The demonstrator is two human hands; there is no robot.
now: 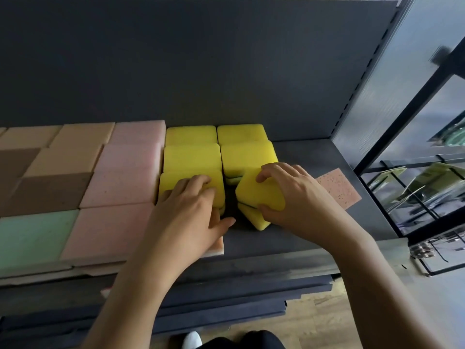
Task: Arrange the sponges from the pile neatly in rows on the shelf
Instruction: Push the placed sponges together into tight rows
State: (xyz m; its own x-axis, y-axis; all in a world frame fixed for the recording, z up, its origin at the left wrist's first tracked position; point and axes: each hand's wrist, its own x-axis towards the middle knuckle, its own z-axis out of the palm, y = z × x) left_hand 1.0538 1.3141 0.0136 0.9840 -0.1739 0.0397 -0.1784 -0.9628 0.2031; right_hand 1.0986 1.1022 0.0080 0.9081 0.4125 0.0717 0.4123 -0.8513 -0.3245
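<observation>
Yellow sponges stand in two columns on the dark grey shelf (289, 238); the back ones (191, 134) lie square against the rear wall. My left hand (191, 210) rests flat on the front yellow stack (173, 181) of the left column, fingers spread. My right hand (289, 195) grips a small stack of yellow sponges (256, 195), turned askew, in front of the right column (247, 158). A dark gap separates the two front stacks.
Pink (125, 182), orange (75, 149), brown (47, 192) and green (35, 233) sponges fill the shelf's left side in rows. A flat speckled pink sponge (339, 187) lies alone at the right. A glass panel with a black frame (407, 127) bounds the shelf on the right.
</observation>
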